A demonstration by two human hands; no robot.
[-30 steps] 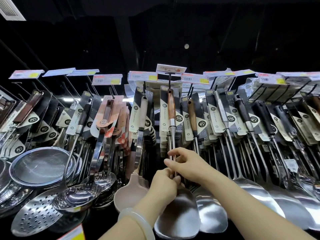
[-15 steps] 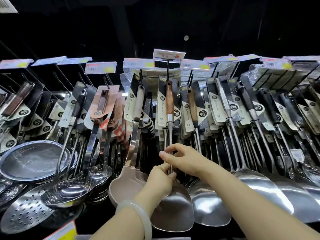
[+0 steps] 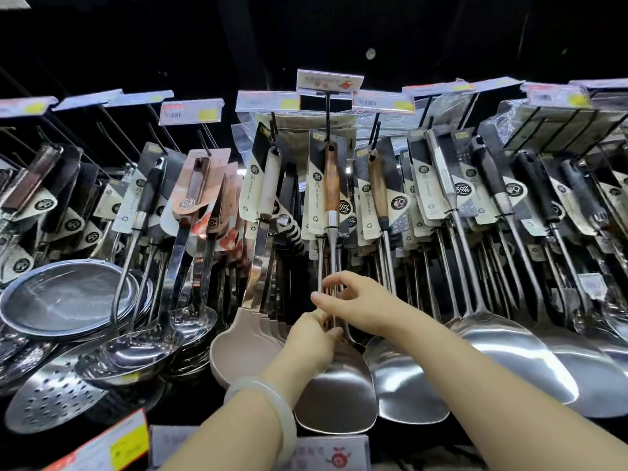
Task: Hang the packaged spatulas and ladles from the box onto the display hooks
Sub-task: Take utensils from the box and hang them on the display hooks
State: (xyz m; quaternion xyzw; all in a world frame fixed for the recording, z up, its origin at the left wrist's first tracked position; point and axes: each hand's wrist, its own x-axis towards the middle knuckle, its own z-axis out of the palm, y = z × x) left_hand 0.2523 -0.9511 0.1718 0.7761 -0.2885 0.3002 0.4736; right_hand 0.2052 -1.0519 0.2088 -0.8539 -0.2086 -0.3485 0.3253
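A packaged steel spatula with a wooden handle (image 3: pixel 331 180) hangs on the centre display hook (image 3: pixel 327 113), its broad blade (image 3: pixel 336 396) low in front. My left hand (image 3: pixel 314 339), a pale bangle on its wrist, pinches the metal shaft just above the blade. My right hand (image 3: pixel 356 302) curls around the same shaft a little higher, fingers loosely bent. More spatulas of the same kind hang behind it on that hook. The box is not in view.
Rows of packaged spatulas (image 3: pixel 455 185), ladles (image 3: pixel 159 334), a beige spoon (image 3: pixel 244 341), strainers (image 3: pixel 64 297) and a slotted skimmer (image 3: pixel 51 396) crowd the hooks left and right. Price tags (image 3: pixel 328 81) top each hook. Shelf labels (image 3: pixel 115 443) line the bottom edge.
The view has tilted slightly upward and closer. Both hands stay on the spatula's shaft; the right fingers have loosened a little.
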